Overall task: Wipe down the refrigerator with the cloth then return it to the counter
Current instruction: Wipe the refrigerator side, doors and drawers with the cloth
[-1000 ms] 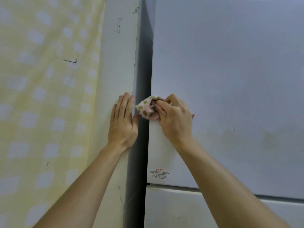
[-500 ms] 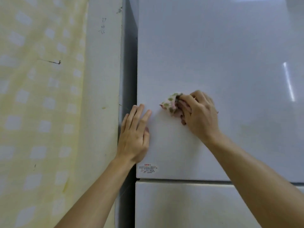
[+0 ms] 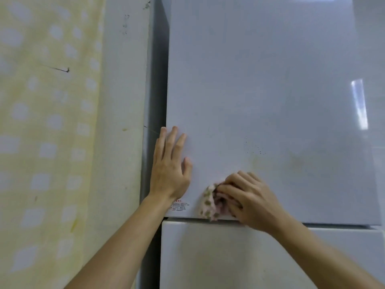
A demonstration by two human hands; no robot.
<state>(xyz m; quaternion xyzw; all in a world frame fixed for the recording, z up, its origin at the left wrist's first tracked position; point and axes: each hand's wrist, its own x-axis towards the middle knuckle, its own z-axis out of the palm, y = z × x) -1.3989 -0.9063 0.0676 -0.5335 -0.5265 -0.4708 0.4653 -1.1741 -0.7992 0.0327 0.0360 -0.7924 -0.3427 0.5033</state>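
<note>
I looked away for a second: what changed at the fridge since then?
The right hand carried the cloth from the left edge of the upper door rightward, then down to its bottom edge beside the sticker. The left hand shifted from the wall onto the door. Unchanged: the right hand's fingers grip the bunched cloth; the left hand lies flat.

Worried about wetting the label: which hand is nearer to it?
Left. The left hand lies flat just above the label; the right hand, gripping the cloth, is to its right.
</note>
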